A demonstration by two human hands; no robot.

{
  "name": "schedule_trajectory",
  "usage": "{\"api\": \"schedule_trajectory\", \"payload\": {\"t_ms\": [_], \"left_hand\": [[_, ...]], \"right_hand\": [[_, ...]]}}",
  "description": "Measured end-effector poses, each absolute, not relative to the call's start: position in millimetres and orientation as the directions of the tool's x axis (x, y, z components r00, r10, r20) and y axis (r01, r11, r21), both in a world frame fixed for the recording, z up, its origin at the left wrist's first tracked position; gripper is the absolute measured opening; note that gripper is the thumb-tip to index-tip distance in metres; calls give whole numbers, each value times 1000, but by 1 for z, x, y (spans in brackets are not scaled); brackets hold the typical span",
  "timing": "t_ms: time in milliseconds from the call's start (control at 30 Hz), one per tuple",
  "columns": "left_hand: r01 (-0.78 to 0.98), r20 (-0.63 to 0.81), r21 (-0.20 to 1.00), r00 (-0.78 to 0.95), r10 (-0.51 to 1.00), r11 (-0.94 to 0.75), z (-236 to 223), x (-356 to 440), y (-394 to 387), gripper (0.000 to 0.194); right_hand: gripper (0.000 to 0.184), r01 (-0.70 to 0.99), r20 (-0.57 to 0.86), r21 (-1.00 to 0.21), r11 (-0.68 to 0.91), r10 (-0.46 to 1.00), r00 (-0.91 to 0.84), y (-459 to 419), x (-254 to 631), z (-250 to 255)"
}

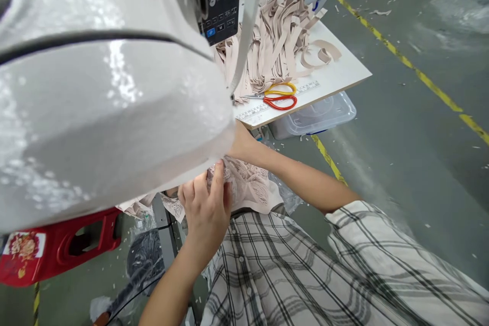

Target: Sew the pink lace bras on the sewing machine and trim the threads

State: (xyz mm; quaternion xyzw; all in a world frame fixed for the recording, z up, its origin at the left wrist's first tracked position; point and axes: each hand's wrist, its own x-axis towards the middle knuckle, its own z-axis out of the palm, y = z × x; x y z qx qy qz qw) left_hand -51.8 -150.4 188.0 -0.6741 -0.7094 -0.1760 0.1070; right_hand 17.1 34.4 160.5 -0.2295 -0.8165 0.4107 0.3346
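Pale pink lace fabric (250, 183) lies bunched at the sewing machine's edge, in front of my plaid shirt. My left hand (206, 204) rests on the lace with its fingers stretched out and slightly apart; the fingertips reach the lower edge of the white machine head (126, 127). From the right, my right hand (240, 142) reaches in beneath the machine head. Only its wrist and back show, and its fingers are hidden behind the white housing. The needle area is also out of sight.
Red-and-yellow-handled scissors (280, 97) lie by a printed ruler on the white table (344, 71). Behind them is a heap of beige fabric strips (275, 41). A control panel (219, 5) hangs above. Clear plastic bin (324, 114) stands below; red stool (69, 249) at left.
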Motion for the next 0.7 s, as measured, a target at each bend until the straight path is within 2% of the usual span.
{"api": "schedule_trajectory", "payload": {"t_ms": [200,533,633,700], "left_hand": [[981,398,195,-86,913,7,188,-53,-157,47],[963,524,266,-178,833,38,180,-68,-162,39],[927,508,367,-267,819,74,178,-73,-163,36],[872,442,473,-357,823,125,175,-77,-162,36]], "right_hand": [[11,56,409,-824,564,659,-631,34,18,164],[10,19,426,-825,564,644,-635,35,19,164],[9,14,435,-819,573,637,-637,36,17,162],[9,18,427,-823,568,638,-641,36,17,162]]}}
